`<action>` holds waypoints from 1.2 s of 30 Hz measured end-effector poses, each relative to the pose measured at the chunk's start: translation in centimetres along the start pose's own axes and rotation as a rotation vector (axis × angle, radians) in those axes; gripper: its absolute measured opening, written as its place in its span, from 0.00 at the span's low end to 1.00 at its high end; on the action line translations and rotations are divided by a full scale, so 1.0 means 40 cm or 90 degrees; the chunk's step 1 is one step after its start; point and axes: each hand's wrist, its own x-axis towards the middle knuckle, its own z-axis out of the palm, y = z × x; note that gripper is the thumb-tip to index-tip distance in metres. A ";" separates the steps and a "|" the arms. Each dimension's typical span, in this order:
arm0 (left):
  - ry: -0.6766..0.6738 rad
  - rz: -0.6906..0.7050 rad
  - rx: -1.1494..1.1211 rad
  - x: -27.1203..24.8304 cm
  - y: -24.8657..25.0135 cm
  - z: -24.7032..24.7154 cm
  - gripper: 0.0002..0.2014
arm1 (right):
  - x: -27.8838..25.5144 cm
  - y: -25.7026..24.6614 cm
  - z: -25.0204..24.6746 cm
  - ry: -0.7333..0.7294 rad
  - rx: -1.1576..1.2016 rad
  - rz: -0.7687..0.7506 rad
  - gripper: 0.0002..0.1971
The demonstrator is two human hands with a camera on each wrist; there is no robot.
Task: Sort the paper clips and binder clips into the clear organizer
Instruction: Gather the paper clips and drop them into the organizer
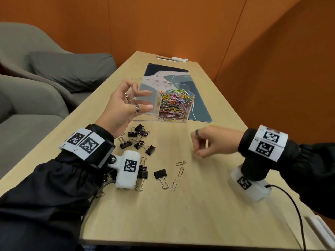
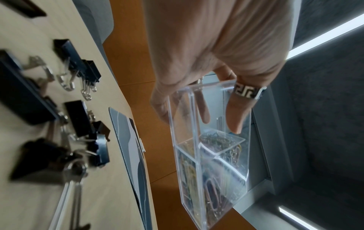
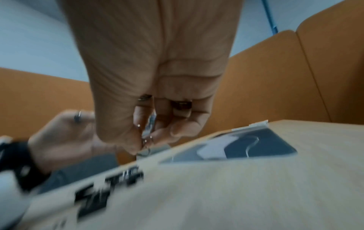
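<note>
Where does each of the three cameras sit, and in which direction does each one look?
Head: on the head, facing forward and down at the table; both hands and sleeves show.
Left wrist: along the left hand, whose fingers hold the clear organizer.
Right wrist: along the right hand, pinching paper clips; blurred.
Shared: all show the binder clips and blue mat.

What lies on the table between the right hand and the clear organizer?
Nothing: in the head view the stretch of wooden table between the right hand and the clear organizer is bare. Loose clips lie nearer the person.
</note>
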 end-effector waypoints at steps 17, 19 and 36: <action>0.004 0.002 -0.006 -0.001 0.001 0.000 0.23 | 0.083 -0.056 -0.185 0.495 -0.011 -0.033 0.07; 0.008 0.004 -0.006 0.000 0.000 0.000 0.23 | 0.075 -0.057 -0.176 0.536 -0.005 -0.048 0.09; 0.017 0.003 0.009 -0.003 0.003 -0.001 0.23 | 0.063 -0.059 0.040 -0.141 0.049 0.013 0.07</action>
